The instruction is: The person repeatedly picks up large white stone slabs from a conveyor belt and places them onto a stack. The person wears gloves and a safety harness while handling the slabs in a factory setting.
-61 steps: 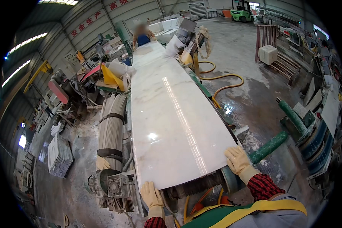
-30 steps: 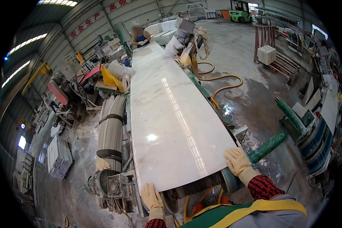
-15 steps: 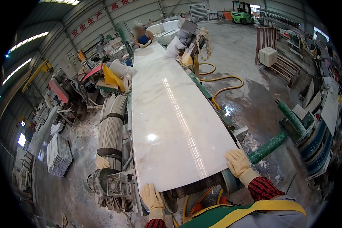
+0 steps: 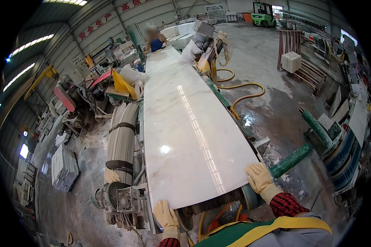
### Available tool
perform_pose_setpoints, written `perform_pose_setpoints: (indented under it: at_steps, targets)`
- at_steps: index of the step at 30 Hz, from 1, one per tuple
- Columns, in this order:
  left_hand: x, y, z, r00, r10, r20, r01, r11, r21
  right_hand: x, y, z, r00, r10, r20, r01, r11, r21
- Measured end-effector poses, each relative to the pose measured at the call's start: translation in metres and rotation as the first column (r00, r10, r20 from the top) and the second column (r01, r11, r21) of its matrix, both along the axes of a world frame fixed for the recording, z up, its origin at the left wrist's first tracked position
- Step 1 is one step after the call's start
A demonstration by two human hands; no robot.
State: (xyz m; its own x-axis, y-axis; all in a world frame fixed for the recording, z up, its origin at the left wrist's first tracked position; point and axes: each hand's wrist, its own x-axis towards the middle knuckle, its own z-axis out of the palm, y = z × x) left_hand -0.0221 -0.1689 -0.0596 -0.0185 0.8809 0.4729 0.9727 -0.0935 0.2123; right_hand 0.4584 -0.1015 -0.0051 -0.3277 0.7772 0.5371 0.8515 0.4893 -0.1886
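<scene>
A long polished white marble slab [image 4: 185, 123] lies flat on a conveyor line that runs away from me. My left hand [image 4: 165, 214], in a pale yellow glove, grips the slab's near left corner. At the near right corner my right hand [image 4: 259, 178], gloved the same, holds the slab's edge. Under the near end, a roller [image 4: 218, 203] and a grey motor [image 4: 121, 201] show. At the far end another person [image 4: 154, 39] in blue stands by the slab.
A bundle of grey strips [image 4: 121, 138] lies left of the slab. A yellow hose [image 4: 239, 99] coils on the wet floor at right, beside green pipes [image 4: 294, 158]. Stacked tiles [image 4: 64, 166] sit at left, a green forklift [image 4: 264, 14] far back.
The slab's near edge has slid slightly closer to me, and both hands stay on its near corners. The person at the far end has shifted a little.
</scene>
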Motion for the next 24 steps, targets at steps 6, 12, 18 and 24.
perform_pose_setpoints:
  at_steps: [6, 12, 18, 24]
  targets:
    - [-0.001, -0.003, 0.001, 0.999, 0.001, 0.051, 0.001, 1.000, -0.031, -0.003, -0.003, 0.006, 1.000, 0.010, -0.027, -0.010, 1.000, 0.010]
    - [-0.002, -0.006, -0.003, 1.000, -0.001, 0.015, 0.001, 1.000, 0.000, -0.001, -0.004, -0.002, 1.000, 0.001, -0.018, 0.000, 1.000, 0.008]
    - [0.002, -0.007, 0.000, 1.000, -0.005, 0.019, 0.005, 1.000, -0.003, 0.002, -0.006, -0.005, 1.000, -0.004, -0.021, 0.004, 1.000, -0.004]
    - [0.001, -0.011, -0.002, 1.000, 0.004, 0.008, -0.004, 1.000, 0.019, 0.000, -0.009, 0.000, 0.999, 0.006, -0.035, -0.006, 1.000, 0.012]
